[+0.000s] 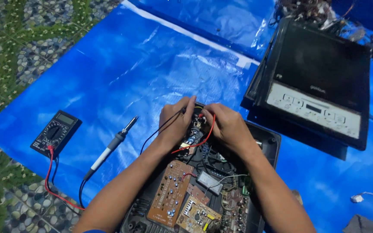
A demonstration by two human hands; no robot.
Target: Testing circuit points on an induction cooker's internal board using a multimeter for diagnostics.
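Both my hands are pinched on multimeter probes: left hand [175, 118] on the black probe [185, 110], right hand [225, 125] on the red probe [203, 116], tips on the component [194, 129] right between my fingertips. Thin, light, stiff sticks with floppy leads, so I'd grip the insulated shafts.

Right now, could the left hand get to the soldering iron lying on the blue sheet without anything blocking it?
Probably yes. The soldering iron lies on bare blue sheet just left of the left hand, nothing between them. But that hand is holding the black probe lead against the opened device, so it isn't free.
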